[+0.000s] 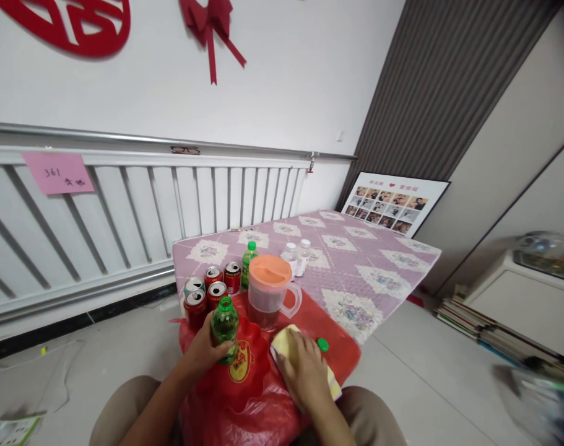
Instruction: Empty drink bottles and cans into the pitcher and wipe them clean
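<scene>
My left hand [210, 344] is wrapped round a green plastic bottle [225, 322] with no cap on its neck, held over a red scalloped tray [254, 387]. My right hand [304, 368] rests on a folded yellow cloth [284, 339], fingers curled over it. Just right of the cloth lies a green bottle cap [322, 344]. Behind my hands stands a clear pitcher [263, 303] with an orange lid [268, 271]. Opened drink cans, including a red can [216, 294], cluster left of the pitcher. Another green bottle [249, 260], with its cap on, is behind it.
Two white-capped bottles [303, 257] stand behind the pitcher on a purple flowered tablecloth [379, 272]. Red plastic sheeting [332, 316] covers the near end. A white radiator [133, 210] runs along the wall, and a photo board [393, 204] leans at the far right end.
</scene>
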A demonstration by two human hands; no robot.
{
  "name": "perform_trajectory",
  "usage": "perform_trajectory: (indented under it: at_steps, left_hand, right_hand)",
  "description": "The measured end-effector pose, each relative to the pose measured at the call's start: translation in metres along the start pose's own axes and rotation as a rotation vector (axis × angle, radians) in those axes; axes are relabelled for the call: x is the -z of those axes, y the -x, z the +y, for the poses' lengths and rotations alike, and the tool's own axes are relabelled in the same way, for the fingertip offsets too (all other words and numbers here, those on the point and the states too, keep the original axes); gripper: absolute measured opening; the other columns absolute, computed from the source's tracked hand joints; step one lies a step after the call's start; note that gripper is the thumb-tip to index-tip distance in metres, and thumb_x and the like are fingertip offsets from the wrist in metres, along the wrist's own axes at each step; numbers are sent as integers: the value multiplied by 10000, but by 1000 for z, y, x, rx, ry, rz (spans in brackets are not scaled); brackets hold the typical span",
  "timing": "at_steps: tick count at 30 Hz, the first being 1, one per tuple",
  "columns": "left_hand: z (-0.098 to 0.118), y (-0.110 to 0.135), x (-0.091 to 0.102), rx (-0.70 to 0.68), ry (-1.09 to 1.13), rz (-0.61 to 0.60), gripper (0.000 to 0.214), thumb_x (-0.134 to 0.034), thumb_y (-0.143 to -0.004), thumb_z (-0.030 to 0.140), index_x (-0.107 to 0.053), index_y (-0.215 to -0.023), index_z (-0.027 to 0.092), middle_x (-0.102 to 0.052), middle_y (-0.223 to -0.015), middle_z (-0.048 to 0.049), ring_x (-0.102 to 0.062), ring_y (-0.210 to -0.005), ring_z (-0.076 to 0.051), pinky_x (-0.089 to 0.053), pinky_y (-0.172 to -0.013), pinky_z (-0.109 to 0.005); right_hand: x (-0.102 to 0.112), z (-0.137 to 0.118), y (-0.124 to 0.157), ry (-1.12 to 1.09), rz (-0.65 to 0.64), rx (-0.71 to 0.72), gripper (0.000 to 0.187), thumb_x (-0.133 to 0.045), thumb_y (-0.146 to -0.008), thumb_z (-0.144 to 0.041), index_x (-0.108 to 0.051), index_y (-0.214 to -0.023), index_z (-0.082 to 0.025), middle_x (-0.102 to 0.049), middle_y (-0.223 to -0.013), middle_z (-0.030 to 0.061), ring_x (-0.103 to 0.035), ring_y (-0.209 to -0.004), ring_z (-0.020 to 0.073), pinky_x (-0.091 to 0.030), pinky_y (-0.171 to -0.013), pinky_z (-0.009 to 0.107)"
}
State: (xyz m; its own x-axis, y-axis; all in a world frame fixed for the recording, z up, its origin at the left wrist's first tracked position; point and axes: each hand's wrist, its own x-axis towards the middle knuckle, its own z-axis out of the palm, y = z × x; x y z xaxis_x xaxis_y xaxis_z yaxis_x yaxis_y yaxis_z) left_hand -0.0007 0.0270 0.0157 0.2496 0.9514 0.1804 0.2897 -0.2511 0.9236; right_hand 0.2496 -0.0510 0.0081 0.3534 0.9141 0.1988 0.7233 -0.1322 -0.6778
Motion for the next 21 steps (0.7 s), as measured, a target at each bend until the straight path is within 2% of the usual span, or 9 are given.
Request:
perform_trajectory:
  at_steps: [2, 4, 7, 9, 13, 17, 21]
  left_hand:
    - [3, 1, -1, -5, -17, 7, 702, -659, -699, 228, -376, -1340, 175, -635, -1215, -82, -620, -1099, -239, -463, -1015, -409]
    - [2, 3, -3, -2, -37, 18, 705, -654, -708, 234, -362, -1347, 174, -629, -1222, -84, -618, -1106, -241, -462, -1016, -416]
    - [-1, 5, -7, 6, -65, 66, 697, -649, -719, 247, -352, -1345, 165, -623, -1231, -90, -615, -1122, -243, -457, -1023, -416]
    - [-2, 6, -10, 1, -75, 103, 679, -645, -723, 254, -365, -1336, 161, -629, -1216, -87, -625, -1104, -241, -467, -1007, -406]
    - [0, 7, -15, -2, -74, 136, 652, -637, -724, 244, -383, -1318, 156, -644, -1174, -83, -639, -1060, -235, -480, -976, -398]
    - [7, 8, -18, 6, -63, 150, 630, -638, -720, 217, -387, -1295, 161, -649, -1157, -82, -645, -1041, -238, -485, -965, -410]
    - [14, 9, -20, 21, -50, 171, 617, -650, -703, 184, -403, -1268, 191, -673, -1130, -64, -657, -1032, -245, -495, -958, -416]
  right_hand:
    - [-10, -2, 12, 340, -90, 51, 548, -614, -751, -259, -571, -1295, -214, -469, -1455, 169, -385, -1341, 391, -304, -1036, 585]
    - [-13, 0, 16, 449, -120, 77, 565, -606, -766, -254, -550, -1328, -221, -419, -1495, 163, -374, -1357, 383, -309, -1037, 582]
    - [-4, 11, 6, 319, -64, 122, 463, -572, -811, -324, -601, -1265, -237, -530, -1403, 140, -475, -1285, 338, -384, -1020, 502]
    - [10, 24, -9, 230, 2, 137, 382, -502, -854, -296, -635, -1208, -242, -615, -1280, 120, -551, -1198, 281, -420, -1008, 414]
    - [36, 53, -39, 240, 66, 58, 425, -458, -848, -226, -599, -1247, -189, -609, -1201, 140, -567, -1143, 277, -433, -980, 387]
    - [41, 70, -51, 241, 4, -18, 433, -541, -734, -183, -657, -1150, -147, -657, -991, 128, -661, -862, 253, -495, -811, 345]
    - [37, 72, -54, 190, -45, -16, 247, -571, -677, -215, -724, -868, -184, -682, -864, 102, -671, -802, 253, -491, -805, 344]
